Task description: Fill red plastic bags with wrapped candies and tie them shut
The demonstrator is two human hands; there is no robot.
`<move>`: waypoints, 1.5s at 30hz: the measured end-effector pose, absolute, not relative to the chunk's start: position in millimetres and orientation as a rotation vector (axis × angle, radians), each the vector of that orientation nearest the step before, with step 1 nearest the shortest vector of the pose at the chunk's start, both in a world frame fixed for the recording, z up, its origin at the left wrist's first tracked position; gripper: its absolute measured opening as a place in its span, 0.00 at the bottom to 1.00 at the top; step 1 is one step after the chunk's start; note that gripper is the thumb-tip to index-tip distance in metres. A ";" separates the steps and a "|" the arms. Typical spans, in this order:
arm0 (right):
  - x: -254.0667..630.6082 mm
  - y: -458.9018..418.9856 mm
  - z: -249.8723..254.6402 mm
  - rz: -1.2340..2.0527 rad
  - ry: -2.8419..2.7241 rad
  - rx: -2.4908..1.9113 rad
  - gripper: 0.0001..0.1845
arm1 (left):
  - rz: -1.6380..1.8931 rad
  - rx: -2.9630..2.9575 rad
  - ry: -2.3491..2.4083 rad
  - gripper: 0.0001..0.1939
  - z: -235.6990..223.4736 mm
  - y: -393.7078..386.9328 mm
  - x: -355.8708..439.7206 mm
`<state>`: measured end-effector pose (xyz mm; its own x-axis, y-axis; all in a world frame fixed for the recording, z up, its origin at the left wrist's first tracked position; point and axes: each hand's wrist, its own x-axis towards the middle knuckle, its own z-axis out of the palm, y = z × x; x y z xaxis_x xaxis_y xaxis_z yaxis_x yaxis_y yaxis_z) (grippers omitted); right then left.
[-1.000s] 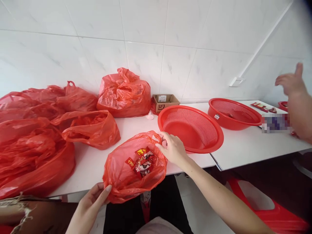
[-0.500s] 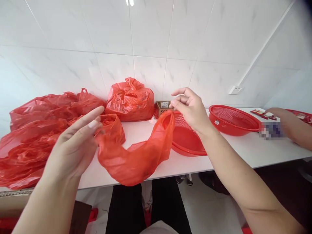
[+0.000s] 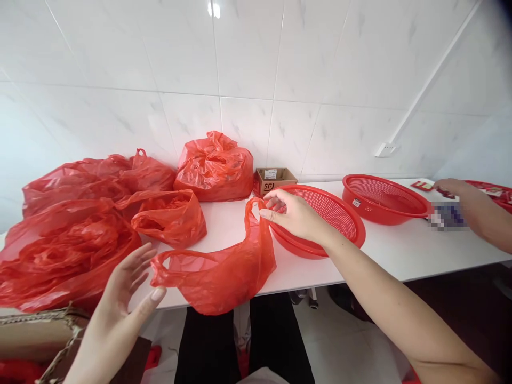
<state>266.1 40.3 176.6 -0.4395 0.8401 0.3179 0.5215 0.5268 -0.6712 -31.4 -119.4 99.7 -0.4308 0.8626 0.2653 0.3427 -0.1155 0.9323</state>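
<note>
A thin red plastic bag (image 3: 224, 274) with two loop handles is stretched in front of me, its lower part overhanging the table's front edge. The fingers of my right hand (image 3: 294, 213) are curled at the bag's raised right handle, with thumb and forefinger meeting it. On the other side my left hand (image 3: 122, 304) is open, thumb and fingers spread around the left handle. That handle lies close to the thumb tip; whether they touch is hard to tell. What the bag holds, if anything, cannot be made out.
Several red bags (image 3: 72, 240) crowd the table's left side, and a full one (image 3: 214, 165) stands by the wall. Beside it is a small cardboard box (image 3: 280, 178). Two red baskets (image 3: 320, 213) (image 3: 384, 200) sit to the right. A co-worker's hand (image 3: 460, 189) is at far right.
The bag and both my hands have moved down. My right hand has also shifted left with the right handle. My left thumb and fingers have spread apart.
</note>
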 end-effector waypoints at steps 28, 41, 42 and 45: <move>195.2 34.2 232.2 0.756 -2.220 -0.468 0.05 | 0.944 1.531 1.101 0.26 186.1 -1.3 30.4; 221.9 47.0 168.5 1.010 -1.966 -0.711 0.10 | 1.065 1.259 1.087 0.19 165.2 16.0 22.9; 222.9 38.4 167.8 1.059 -1.941 -0.685 0.10 | 1.048 1.298 1.061 0.18 165.0 16.2 22.5; 223.4 19.2 170.5 1.173 -1.995 -0.573 0.10 | 0.935 1.448 1.042 0.16 167.9 13.7 20.9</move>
<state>223.4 19.2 170.5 -0.6266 0.6854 0.3709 0.0092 0.4824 -0.8759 20.9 13.7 167.9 0.3096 0.9508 0.0093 0.1124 -0.0462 0.9926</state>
